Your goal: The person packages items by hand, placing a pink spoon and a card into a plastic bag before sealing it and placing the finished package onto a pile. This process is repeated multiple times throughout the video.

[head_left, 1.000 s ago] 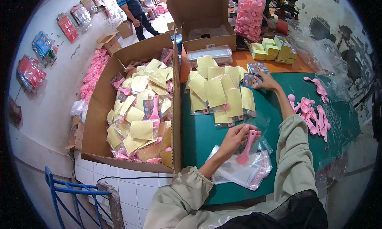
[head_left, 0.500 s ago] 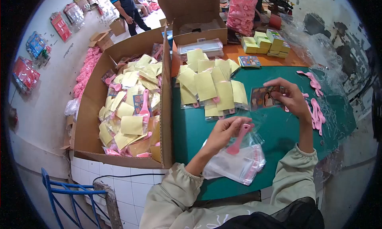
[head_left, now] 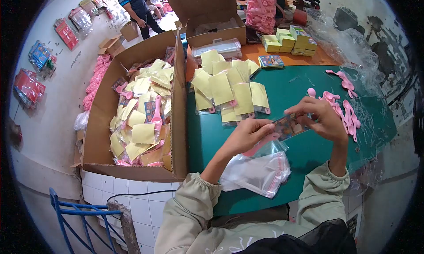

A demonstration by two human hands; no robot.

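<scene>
My right hand (head_left: 319, 117) pinches a dark printed card (head_left: 289, 125) near the middle of the green table. Close on its left, my left hand (head_left: 251, 135) has its fingers closed on a clear plastic bag (head_left: 279, 145), and a pink spoon (head_left: 263, 144) shows beneath the fingers. The card's left end meets the left fingertips at the bag. Under both lies a stack of clear bags (head_left: 258, 174). Packed bags with yellow cards (head_left: 221, 89) lie in a heap beyond my left hand. Loose pink spoons (head_left: 350, 117) are right of my right hand.
A large carton (head_left: 180, 121) full of packed bags stands at the left. Behind are an open box (head_left: 216, 38), card stacks (head_left: 289, 41) and a bag of pink spoons (head_left: 261, 11). A person (head_left: 139, 11) stands at the back. A blue metal frame (head_left: 84, 210) is at lower left.
My right hand has brought the card left and down to my left hand. The spoon in the left hand now lies lower and more hidden. The whole view has shifted slightly.
</scene>
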